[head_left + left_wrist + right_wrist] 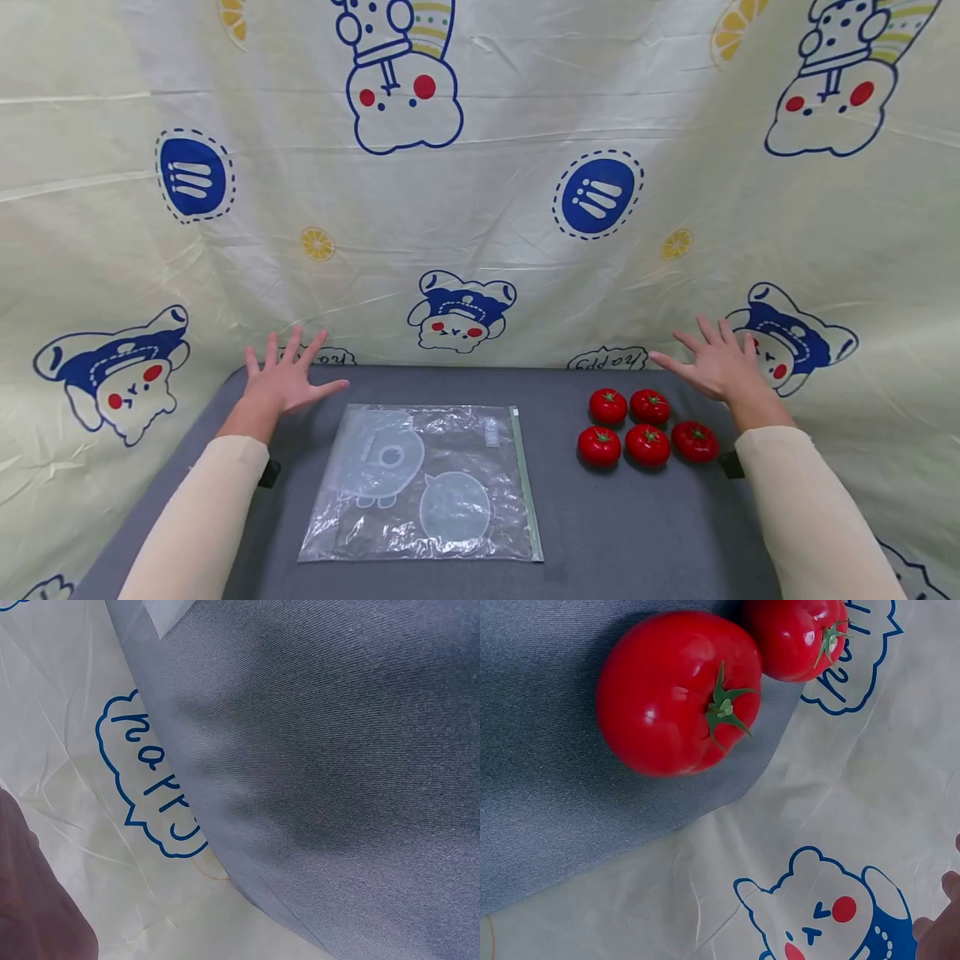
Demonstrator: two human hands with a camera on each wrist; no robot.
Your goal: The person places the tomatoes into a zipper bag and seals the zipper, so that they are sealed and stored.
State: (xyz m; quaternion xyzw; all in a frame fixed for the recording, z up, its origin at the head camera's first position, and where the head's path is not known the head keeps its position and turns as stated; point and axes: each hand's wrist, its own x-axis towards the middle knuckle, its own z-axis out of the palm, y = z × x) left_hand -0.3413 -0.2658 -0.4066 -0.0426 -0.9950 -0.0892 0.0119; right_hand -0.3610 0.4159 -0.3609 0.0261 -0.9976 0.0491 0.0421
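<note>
Red tomatoes (648, 446), five, grouped on grey table (585, 533) near right hand (722, 367), all outside clear plastic bag (408, 479). Bag lies flat, left of tomatoes. Right hand and left hand (283, 385) both spread wide, fingers straight, holding nothing. Handling seems not begun; all of it left. Bag's green strip (526, 483) faces tomatoes; long axis apparently side to side. Tomatoes stalk-up, roundish, no clear long axis.

We see smooth, glossy tomatoes (648, 445), a shiny, wrinkled plastic bag (420, 479), matt woven cloth (592, 533) and creased, plastic-looking sheeting (495, 217).
</note>
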